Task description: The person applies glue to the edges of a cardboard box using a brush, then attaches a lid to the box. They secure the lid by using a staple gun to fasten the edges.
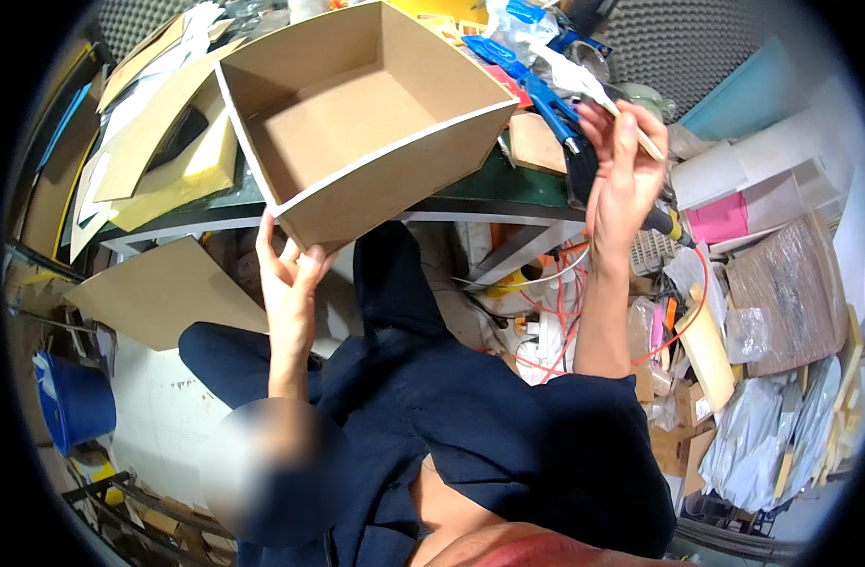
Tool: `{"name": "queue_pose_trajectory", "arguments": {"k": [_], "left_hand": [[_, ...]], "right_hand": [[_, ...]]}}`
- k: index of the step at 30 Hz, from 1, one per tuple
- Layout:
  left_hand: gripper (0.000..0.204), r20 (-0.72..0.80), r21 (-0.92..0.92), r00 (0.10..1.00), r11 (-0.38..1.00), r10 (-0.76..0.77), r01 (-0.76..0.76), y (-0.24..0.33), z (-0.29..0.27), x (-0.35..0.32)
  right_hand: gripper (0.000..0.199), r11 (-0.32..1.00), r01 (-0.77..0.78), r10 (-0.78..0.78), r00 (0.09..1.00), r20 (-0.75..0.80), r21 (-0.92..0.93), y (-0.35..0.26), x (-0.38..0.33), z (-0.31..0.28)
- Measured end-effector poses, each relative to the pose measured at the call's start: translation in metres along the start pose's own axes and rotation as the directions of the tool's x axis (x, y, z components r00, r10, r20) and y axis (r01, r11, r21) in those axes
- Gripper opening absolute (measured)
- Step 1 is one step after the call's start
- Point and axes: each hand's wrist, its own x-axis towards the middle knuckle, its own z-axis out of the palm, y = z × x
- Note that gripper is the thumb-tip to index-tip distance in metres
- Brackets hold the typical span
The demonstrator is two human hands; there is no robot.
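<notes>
An open brown box [385, 194], made of board with white edges along its rim, rests tilted over the front of the workbench. My left hand [291, 279] grips its near left corner from below, thumb on the outer wall and fingers at the edge. Its inside is bare brown board. Off the box's right side, my right hand [631, 156] is raised, closed round the pale handle of what looks like a brush with a white head [584, 80]. The brush points up and left, apart from the box.
Blue clamp-like tools [536, 94] lie behind the box on the green bench [499, 184]. Cut boards and yellow foam [191, 180] are piled at left. A blue bucket [76, 402] stands on the floor. Red cords [565, 312] and wrapped packages [782, 293] crowd the right.
</notes>
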Motion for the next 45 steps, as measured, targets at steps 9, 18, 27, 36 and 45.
{"name": "queue_pose_trajectory", "arguments": {"k": [9,18,27,36,45], "left_hand": [[0.066,0.081,0.093,0.983,0.981,0.164,-0.171,-0.007,-0.001,-0.004],[0.055,-0.141,-0.011,0.987,0.997,0.08,-0.083,-0.003,-0.053,0.008],[0.074,0.02,-0.105,0.992,0.986,-0.128,0.13,-0.001,0.008,-0.008],[0.083,-0.011,-0.154,0.993,0.982,-0.114,0.111,0.008,0.009,-0.005],[0.078,0.065,-0.126,0.995,0.989,-0.075,0.083,0.008,0.006,-0.005]], "right_hand": [[0.019,0.93,-0.209,0.194,0.978,0.078,0.301,0.051,-0.005,0.035],[0.028,0.96,-0.173,0.133,0.974,0.184,0.222,-0.018,-0.066,0.025],[0.021,0.988,-0.141,0.128,0.977,0.171,0.066,-0.029,-0.067,0.001],[0.031,0.969,0.173,-0.097,0.921,0.377,-0.174,-0.059,-0.083,0.018],[0.023,0.986,0.132,-0.067,0.879,0.472,-0.105,-0.062,-0.081,0.028]]}}
